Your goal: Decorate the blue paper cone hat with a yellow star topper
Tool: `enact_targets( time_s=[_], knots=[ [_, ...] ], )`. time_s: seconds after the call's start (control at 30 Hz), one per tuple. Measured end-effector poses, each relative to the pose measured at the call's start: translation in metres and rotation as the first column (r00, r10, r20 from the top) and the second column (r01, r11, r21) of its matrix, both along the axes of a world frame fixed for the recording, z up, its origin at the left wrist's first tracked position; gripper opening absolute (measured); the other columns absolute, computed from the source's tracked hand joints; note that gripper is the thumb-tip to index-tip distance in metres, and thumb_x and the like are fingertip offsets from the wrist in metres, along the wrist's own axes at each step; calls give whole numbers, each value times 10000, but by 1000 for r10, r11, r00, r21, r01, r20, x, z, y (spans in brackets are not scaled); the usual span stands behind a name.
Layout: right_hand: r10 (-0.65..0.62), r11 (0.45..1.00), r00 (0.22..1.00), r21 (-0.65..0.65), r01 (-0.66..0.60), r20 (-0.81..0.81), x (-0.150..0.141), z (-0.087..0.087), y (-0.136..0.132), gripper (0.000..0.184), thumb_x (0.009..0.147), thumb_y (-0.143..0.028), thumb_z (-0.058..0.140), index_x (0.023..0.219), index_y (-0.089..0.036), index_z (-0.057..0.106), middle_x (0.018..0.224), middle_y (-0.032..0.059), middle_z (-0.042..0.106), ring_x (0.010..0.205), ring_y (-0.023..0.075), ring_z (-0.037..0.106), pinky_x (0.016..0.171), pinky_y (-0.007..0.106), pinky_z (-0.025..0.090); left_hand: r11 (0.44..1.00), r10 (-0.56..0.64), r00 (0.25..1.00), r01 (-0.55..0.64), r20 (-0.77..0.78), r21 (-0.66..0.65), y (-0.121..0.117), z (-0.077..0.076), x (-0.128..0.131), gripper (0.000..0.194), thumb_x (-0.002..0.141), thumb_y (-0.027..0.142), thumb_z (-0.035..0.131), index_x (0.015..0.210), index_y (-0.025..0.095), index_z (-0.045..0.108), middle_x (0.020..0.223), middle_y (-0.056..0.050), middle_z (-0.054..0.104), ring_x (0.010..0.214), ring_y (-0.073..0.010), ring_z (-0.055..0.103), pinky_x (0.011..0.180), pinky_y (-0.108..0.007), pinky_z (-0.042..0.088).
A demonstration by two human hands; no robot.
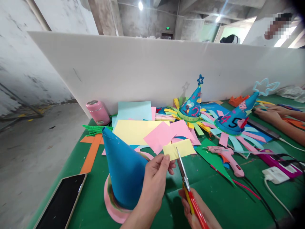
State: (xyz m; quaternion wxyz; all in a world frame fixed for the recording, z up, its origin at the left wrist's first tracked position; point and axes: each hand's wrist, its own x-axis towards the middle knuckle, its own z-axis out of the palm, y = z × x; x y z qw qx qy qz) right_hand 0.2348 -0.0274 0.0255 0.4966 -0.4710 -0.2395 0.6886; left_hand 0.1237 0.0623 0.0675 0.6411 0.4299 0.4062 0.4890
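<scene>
A left hand (156, 178) pinches the left end of a yellow strip (187, 148), its long axis stretching rightward above the green table (207, 197), while scissors (185, 183) gripped in the nearer right hand (202, 208) point away, nearly crosswise, at its lower edge.

My left hand (156, 178) hid some of the blue cone (126, 168). The bottom edge cut off my scissors (185, 180) and the phone (62, 202).
</scene>
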Motion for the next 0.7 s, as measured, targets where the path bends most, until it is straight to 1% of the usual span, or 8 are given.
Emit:
enact_targets(
  time_s=[0.1,0.23,0.33,0.5,0.6,0.63,0.7],
  knots=[
    [-15,1000,1000,5,15,-12,-2,-7,2,310,649,-529,629,771,-248,586,458,-87,405,300,34,378,331,148,354,1000,6,1000,-6,-28,4,0,1,-1,249,776,339,529,628,151,599,613,-17,555,589,-123,487,607,-239,390],
    [-31,1000,999,5,31,-8,-3,-16,2,328,619,-514,663,787,-243,586,434,-97,374,289,32,364,310,136,335,1000,-6,999,7,-49,17,0,0,-1,247,788,331,514,641,150,594,633,-24,556,597,-127,489,599,-242,396],
    [-40,999,999,16,40,-2,-4,-21,1,336,617,-523,659,785,-240,591,409,-99,364,290,42,383,317,145,356,1000,-18,999,18,-46,16,1,-1,0,245,795,336,504,652,155,586,640,-18,555,600,-124,487,603,-240,395],
    [-74,996,997,39,75,-18,0,-20,-2,370,601,-575,641,770,-251,581,429,-70,441,362,91,479,385,206,433,1000,-18,998,19,-54,23,1,-3,1,247,803,333,493,652,156,575,647,-16,544,608,-122,475,594,-237,386],
    [-6,1000,998,-31,4,-67,1,-19,2,349,608,-548,653,757,-244,571,434,-75,437,349,79,458,385,195,422,999,-10,997,12,-71,30,2,-5,2,248,803,329,492,648,154,572,641,-17,540,605,-122,473,582,-235,384],
    [14,997,996,-68,-20,-93,1,-20,5,344,609,-538,658,738,-232,565,435,-78,431,333,65,435,365,175,398,999,-6,997,8,-76,34,2,-6,2,248,802,328,493,645,153,572,640,-16,540,603,-121,474,578,-235,384],
    [10,989,989,-144,-31,-147,0,-20,10,353,613,-534,656,698,-209,549,443,-79,431,305,36,385,320,138,326,999,2,997,1,-81,41,3,-8,3,248,800,326,495,641,152,571,638,-16,541,596,-120,475,570,-235,384]
  ],
)
